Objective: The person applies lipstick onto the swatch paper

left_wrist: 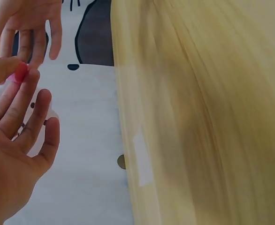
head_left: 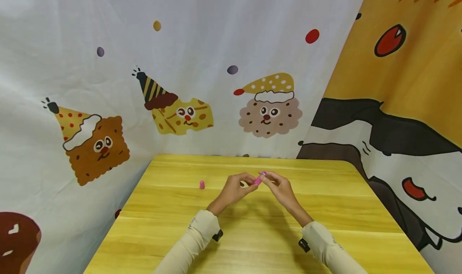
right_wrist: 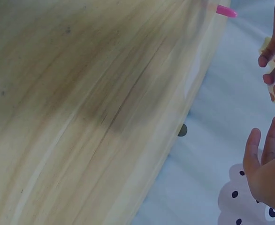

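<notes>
Pinching w/ fingers nearly together, our left hand has the near end of a small pink tube over the table; our right hand pinches its far end, spare fingers loose. Two-handed, prob. b/c it's tiny & needs steadying. At 9 o'clock, well apart, a pink cap-like piece stands upright, prob. parked clear of our wrists. Cartoon cloth hangs at 12.

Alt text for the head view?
A person's left hand and right hand pinch a small pink object above a yellow wood-grain table. Another pink piece sits on it to the left; cartoon faces in hats decorate the white cloth behind.
</notes>
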Demonstrator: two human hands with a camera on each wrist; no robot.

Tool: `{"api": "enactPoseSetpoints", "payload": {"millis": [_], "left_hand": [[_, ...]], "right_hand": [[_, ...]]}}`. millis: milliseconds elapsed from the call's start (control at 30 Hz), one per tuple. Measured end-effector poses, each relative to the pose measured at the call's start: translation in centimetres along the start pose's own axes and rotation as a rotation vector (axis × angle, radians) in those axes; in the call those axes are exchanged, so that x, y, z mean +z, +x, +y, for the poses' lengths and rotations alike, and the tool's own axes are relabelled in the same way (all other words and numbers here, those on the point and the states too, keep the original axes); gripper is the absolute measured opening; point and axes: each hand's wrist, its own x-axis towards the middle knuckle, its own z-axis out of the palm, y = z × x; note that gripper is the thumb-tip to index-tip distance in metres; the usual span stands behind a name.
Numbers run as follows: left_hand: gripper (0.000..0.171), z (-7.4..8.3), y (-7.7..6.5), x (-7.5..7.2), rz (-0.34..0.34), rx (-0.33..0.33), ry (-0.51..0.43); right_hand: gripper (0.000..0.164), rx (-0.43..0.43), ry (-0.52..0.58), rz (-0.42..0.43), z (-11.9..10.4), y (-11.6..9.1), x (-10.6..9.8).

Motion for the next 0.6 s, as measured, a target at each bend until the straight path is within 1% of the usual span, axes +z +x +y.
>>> {"api": "enactPoseSetpoints", "payload": {"millis": [100, 200, 333, 433, 600], "left_hand": [[0.016, -0.1, -0.2, -0.1, -0.004, -0.018, -0.029], [0.022, -0.4, -0.5, -0.1, -0.007, -0.037, -0.06], [0.027, -0.6, -0.7, 0.0, -0.007, -0.055, -0.1], [0.026, -0.7, -0.9, 0.1, 0.005, -0.068, -0.13], [0.024, -0.9, -1.1, 0.2, 0.045, -0.083, -0.172]], "right_hand": [[0.029, -0.013, 0.013, -0.008, -0.1, 0.1, 0.0], [0.029, -0.039, 0.015, -0.006, 0.0, 0.2, 0.1], [0.023, -0.091, -0.014, 0.032, 0.0, 0.3, 0.4], [0.02, -0.119, -0.037, 0.061, 0.1, 0.4, 0.6], [0.018, -0.134, -0.08, 0.084, 0.0, 0.5, 0.9]]}}
